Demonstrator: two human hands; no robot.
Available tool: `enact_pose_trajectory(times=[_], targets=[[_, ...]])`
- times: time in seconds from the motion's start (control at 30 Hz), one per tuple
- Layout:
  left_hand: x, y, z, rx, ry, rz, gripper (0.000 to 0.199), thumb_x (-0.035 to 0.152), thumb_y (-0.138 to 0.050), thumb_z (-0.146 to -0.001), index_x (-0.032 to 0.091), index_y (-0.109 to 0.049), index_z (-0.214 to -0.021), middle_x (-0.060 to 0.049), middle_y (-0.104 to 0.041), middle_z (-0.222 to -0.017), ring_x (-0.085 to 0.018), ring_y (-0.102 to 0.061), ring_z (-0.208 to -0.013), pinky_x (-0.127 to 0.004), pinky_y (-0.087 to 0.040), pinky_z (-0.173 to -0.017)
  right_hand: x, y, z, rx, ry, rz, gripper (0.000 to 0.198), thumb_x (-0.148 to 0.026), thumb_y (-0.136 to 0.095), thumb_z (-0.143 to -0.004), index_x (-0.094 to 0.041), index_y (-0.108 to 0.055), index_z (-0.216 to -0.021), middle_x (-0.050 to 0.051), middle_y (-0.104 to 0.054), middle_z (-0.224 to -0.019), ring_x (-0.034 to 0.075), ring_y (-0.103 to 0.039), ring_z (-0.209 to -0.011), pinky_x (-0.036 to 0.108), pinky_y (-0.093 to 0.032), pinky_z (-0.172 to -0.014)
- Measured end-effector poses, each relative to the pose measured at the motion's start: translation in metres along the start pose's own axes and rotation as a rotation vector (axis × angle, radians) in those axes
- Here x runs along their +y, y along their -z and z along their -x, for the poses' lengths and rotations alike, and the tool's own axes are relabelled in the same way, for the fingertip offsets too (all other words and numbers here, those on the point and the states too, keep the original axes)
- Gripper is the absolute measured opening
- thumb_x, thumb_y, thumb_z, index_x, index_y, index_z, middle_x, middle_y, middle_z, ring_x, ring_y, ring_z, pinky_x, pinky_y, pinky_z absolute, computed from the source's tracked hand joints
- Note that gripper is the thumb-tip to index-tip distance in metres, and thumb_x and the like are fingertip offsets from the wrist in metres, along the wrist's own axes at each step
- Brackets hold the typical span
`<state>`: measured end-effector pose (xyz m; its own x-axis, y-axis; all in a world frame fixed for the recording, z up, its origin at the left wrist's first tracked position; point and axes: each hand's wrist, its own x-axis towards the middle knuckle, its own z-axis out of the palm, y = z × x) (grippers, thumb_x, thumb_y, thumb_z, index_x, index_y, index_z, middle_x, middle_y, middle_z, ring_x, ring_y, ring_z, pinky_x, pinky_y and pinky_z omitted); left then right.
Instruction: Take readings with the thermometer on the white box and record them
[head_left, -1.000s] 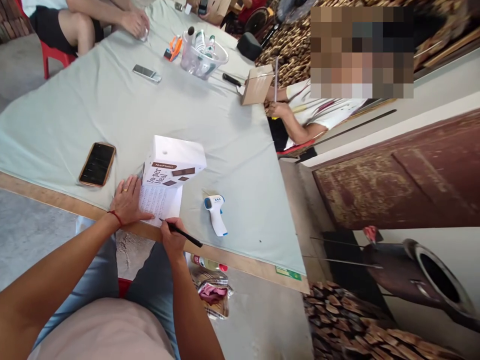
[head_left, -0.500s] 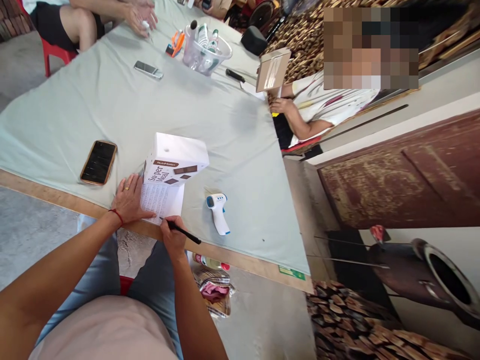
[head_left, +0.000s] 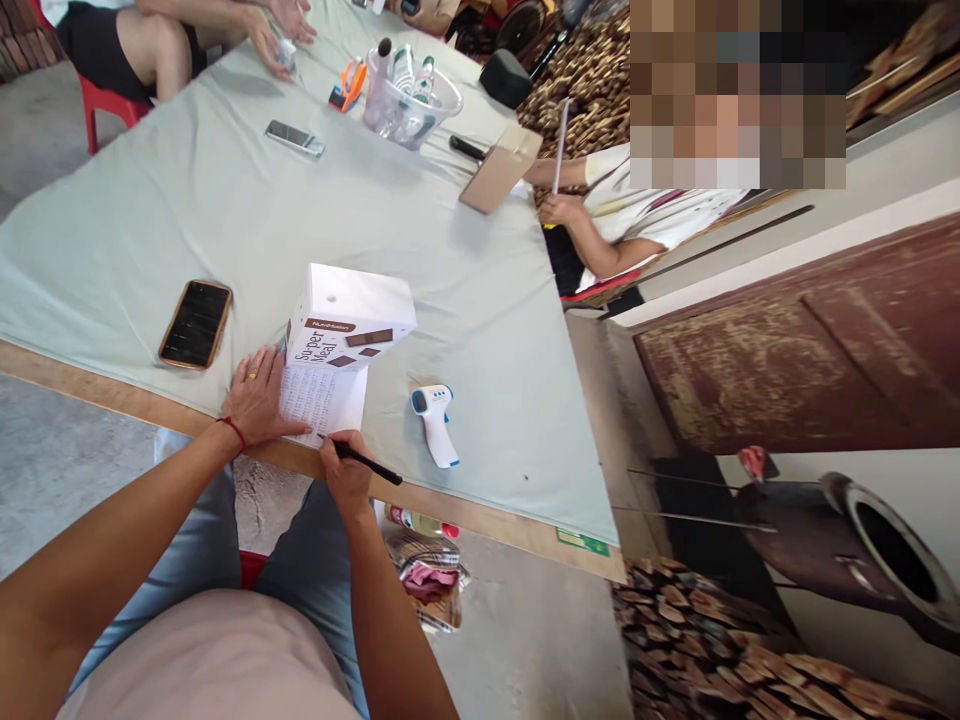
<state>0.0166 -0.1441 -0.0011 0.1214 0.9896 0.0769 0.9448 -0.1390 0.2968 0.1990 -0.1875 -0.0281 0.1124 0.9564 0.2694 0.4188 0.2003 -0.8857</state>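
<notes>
A sheet of paper (head_left: 341, 400) covered with small handwriting lies at the table's near edge. My left hand (head_left: 259, 400) rests flat on its left side, fingers stretched out, with a ring and a red wrist cord. In my right hand (head_left: 346, 475) is a black pen (head_left: 379, 468), its tip at the paper's lower edge. Just behind the sheet stands a white "Super Meal" box (head_left: 352, 315), hiding the paper's far part. To the right lies a white and blue infrared thermometer (head_left: 435, 425); left of my left hand lies a phone (head_left: 196, 323) in a brown case.
A pale cloth covers the table (head_left: 247, 220). Farther back are a silver phone (head_left: 295, 138), an orange tool (head_left: 349, 85) and a clear basket (head_left: 450, 100) with bottles. A person in white at the right holds a cardboard box (head_left: 499, 170). Another person sits at the far left.
The person at the right has moved the cardboard box left and lower over the table. The far-left person's hands have shifted apart. My hands, pen and paper stay nearly the same.
</notes>
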Motion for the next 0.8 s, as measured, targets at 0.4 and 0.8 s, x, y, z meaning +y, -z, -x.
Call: enact_pose_trajectory(times=[0.4,0.8], targets=[[-0.0001,0.0005,-0.0001,0.009,-0.006,0.013,0.123,0.070,-0.072,-0.062,0.004,-0.022,-0.153,-0.027,-0.028,-0.157,-0.040,-0.023,-0.148,-0.051,-0.012,-0.122,-0.0010,0.0008,-0.0003,0.003,-0.028,-0.001,0.016,-0.033,-0.051,-0.078,-0.023,-0.049,-0.066,-0.005,-0.050,-0.058,0.013,-0.046,-0.057,0.026,-0.044,-0.058],[0.0002,0.0018,-0.0007,0.007,-0.011,0.001,0.123,0.070,-0.073,-0.062,0.002,-0.023,-0.153,-0.027,-0.029,-0.157,-0.040,-0.023,-0.148,-0.051,-0.012,-0.122,0.0009,0.0000,0.0007,0.013,-0.024,-0.010,0.016,-0.032,-0.053,-0.079,-0.023,-0.048,-0.066,-0.006,-0.048,-0.056,0.012,-0.044,-0.056,0.026,-0.043,-0.056]])
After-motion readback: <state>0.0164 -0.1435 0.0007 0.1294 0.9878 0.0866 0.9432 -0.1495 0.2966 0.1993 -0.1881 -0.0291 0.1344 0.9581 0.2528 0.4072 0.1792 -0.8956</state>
